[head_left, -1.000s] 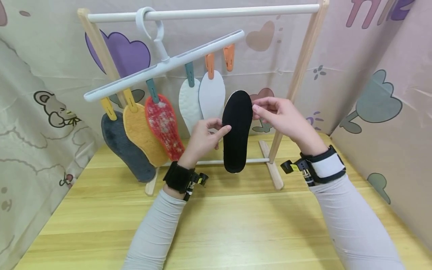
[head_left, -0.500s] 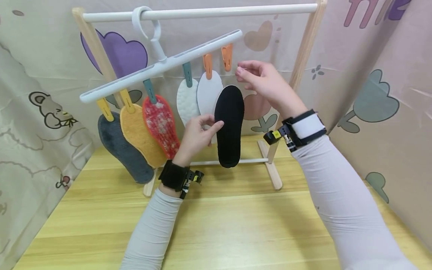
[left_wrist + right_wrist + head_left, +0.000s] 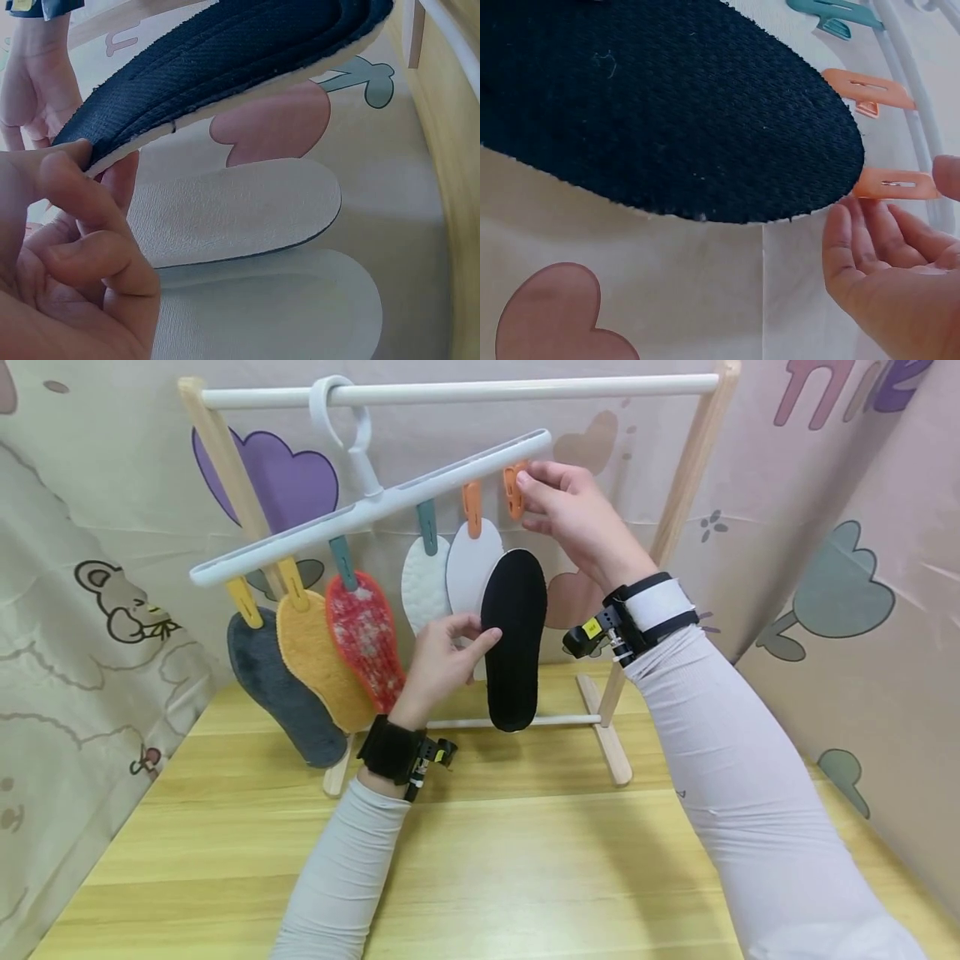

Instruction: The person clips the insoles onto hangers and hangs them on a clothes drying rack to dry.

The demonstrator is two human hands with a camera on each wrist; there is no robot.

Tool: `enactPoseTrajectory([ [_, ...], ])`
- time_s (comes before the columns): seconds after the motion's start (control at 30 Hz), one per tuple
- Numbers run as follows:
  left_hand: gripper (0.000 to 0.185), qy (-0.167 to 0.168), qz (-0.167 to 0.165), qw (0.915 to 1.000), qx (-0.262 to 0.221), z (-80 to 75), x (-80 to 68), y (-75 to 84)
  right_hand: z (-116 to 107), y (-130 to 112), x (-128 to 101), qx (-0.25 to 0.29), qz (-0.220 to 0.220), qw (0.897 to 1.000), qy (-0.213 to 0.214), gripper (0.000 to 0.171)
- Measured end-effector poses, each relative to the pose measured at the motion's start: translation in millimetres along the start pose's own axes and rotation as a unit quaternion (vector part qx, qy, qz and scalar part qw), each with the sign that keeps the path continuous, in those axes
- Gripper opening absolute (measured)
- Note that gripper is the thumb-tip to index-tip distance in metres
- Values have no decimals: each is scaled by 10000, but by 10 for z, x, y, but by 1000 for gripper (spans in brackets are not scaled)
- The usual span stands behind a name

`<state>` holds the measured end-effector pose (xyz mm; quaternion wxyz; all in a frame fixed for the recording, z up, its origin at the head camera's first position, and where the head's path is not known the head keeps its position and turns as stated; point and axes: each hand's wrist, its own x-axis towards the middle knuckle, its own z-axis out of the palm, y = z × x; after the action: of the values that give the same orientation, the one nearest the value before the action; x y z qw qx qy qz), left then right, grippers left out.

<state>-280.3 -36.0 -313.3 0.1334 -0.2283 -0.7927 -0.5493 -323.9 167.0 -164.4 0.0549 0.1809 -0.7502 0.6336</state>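
The left hand (image 3: 442,664) pinches the left edge of a black insole (image 3: 513,639) between thumb and fingers, so its grip is closed on that edge, and holds the insole upright in front of the wooden rack (image 3: 678,485), toe end up. The insole hangs in the air above the wooden surface (image 3: 525,860), its toe just below the last orange clip (image 3: 513,492) and overlapping the white insole (image 3: 468,564) behind it. In the left wrist view the thumb and forefinger (image 3: 71,169) clamp the insole's foam rim, with 2 white insoles behind.

The right hand (image 3: 573,518) is raised to the orange clip at the right end of the white hanger bar (image 3: 375,510), fingertips touching it; the right wrist view shows the fingers (image 3: 870,247) loosely bent beside the clip, the grip open and not closed on it.

On the same bar hang 5 other insoles from their own clips: a grey one (image 3: 281,693), a mustard one (image 3: 318,660), a red speckled one (image 3: 363,639), a quilted white one (image 3: 423,581) and the plain white one. The hanger's hook (image 3: 337,406) loops over the rack's white top rail (image 3: 465,392). Cartoon-printed cloth (image 3: 90,593) forms the backdrop.
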Motion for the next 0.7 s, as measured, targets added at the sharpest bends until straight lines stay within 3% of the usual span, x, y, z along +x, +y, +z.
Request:
enactPoseTrajectory([
  [0.3, 23, 34, 11, 10000, 78, 29, 9, 29, -51, 46, -47, 422, -421, 9982, 22, 38],
  [0.43, 23, 84, 25, 10000, 21, 24, 6, 30, -62, 84, -79, 353, -533, 9980, 27, 37],
  [0.7, 24, 197, 11, 9998, -53, 34, -4, 21, -38, 147, -113, 471, -611, 9969, 167, 16],
])
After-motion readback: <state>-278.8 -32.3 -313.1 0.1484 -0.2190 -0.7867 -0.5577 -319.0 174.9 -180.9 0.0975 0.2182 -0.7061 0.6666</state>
